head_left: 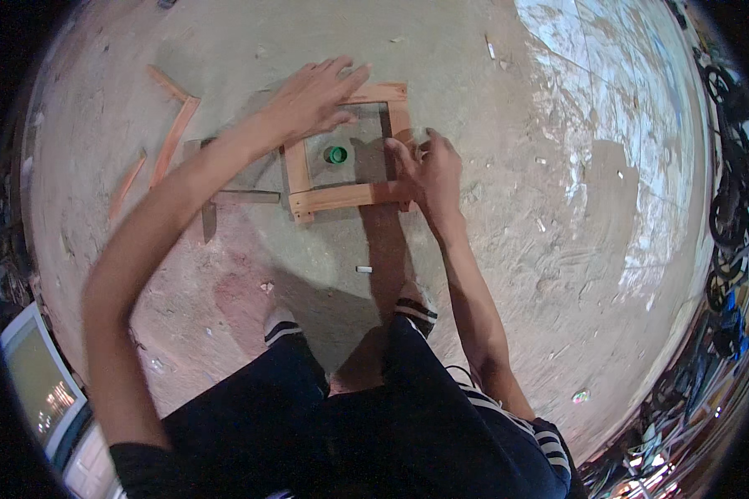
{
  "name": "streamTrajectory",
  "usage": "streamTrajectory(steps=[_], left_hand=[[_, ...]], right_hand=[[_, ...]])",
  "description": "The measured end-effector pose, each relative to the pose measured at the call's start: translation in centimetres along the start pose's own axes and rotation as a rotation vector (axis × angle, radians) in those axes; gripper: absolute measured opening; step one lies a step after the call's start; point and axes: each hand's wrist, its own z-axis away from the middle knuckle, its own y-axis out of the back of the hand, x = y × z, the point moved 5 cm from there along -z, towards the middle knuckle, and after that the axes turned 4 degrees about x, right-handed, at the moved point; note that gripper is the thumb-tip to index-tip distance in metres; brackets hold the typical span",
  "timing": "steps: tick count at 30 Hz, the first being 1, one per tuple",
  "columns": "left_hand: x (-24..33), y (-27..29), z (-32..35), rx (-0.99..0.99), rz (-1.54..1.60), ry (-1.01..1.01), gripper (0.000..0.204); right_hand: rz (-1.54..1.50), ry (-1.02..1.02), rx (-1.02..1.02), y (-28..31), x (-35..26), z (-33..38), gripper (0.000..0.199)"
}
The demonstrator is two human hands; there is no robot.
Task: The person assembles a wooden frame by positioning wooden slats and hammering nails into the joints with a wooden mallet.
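A square frame of reddish wooden slats [341,197] lies flat on the floor in front of my feet. Over its far left corner, my left hand [318,96] has its fingers spread and nothing in them; it hides that corner. My right hand [434,173] is at the right slat, thumb toward the inside and fingers on the outer side, apart from each other. Whether it touches the wood is hard to see. Inside the frame sits a small round green cap [335,155].
Loose wooden strips [175,137] lie to the left. A hammer-like tool [245,197] is partly hidden by my left forearm. Between my shoes and the frame lies a small white piece [364,269]. Cluttered wheels and rods [728,224] line the right edge; a pale-framed panel [42,382] stands lower left.
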Motion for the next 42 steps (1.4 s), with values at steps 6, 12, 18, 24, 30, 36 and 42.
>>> streamTrajectory(steps=[6,12,18,24,30,36,42], left_hand=[[0.2,10.1,12.0,-0.603,-0.123,-0.065,0.051],[5.6,10.9,21.6,-0.262,0.222,0.378,0.041],[7.1,3.1,22.8,0.028,0.343,0.626,0.058],[6.6,-1.2,20.8,0.021,0.302,0.507,0.07],[5.8,-2.8,19.6,0.03,0.268,0.442,0.059],[5.7,-2.8,19.4,0.044,0.222,0.348,0.05],[6.0,-2.9,19.8,0.029,0.161,0.335,0.05]], right_hand=[[-0.07,0.033,-0.064,5.9,0.7,3.3,0.053],[-0.14,0.011,-0.211,5.1,1.3,7.2,0.06],[-0.106,0.066,-0.226,4.4,0.9,8.1,0.068],[-0.066,0.11,-0.286,3.6,0.3,7.3,0.066],[-0.056,0.127,-0.257,3.1,0.4,6.8,0.053],[-0.032,0.15,-0.276,3.0,0.4,6.3,0.049],[-0.034,0.139,-0.318,3.0,0.3,6.2,0.048]])
